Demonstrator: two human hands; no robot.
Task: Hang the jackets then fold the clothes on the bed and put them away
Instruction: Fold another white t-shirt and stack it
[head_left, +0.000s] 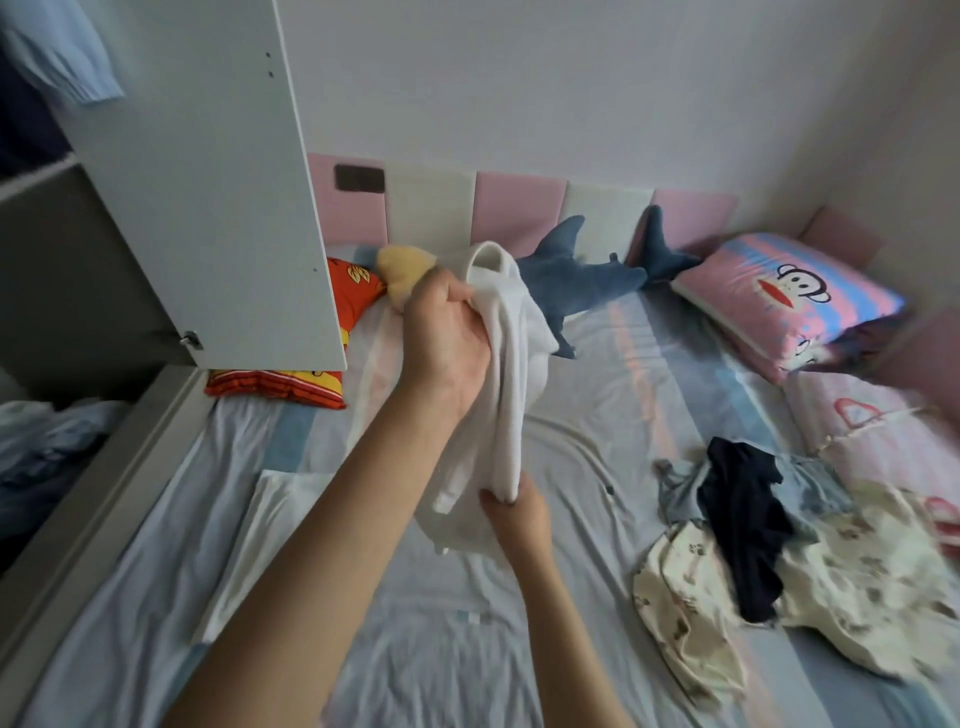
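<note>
Gripping white garment (514, 374), left hand (448, 338), right hand (521, 514)

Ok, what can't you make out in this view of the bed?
White garment: bunched between left hand and right hand in the head view, type unclear.
Red cushion: partly hidden by the wardrobe door.
Clothes pile: blurred, overlapping, piece count unclear.
Wardrobe interior: cut off at the left edge.

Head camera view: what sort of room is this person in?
Most likely a bedroom, perhaps a child's: a bed with a cartoon pillow and a plush shark, and an open wardrobe door beside it.
</note>
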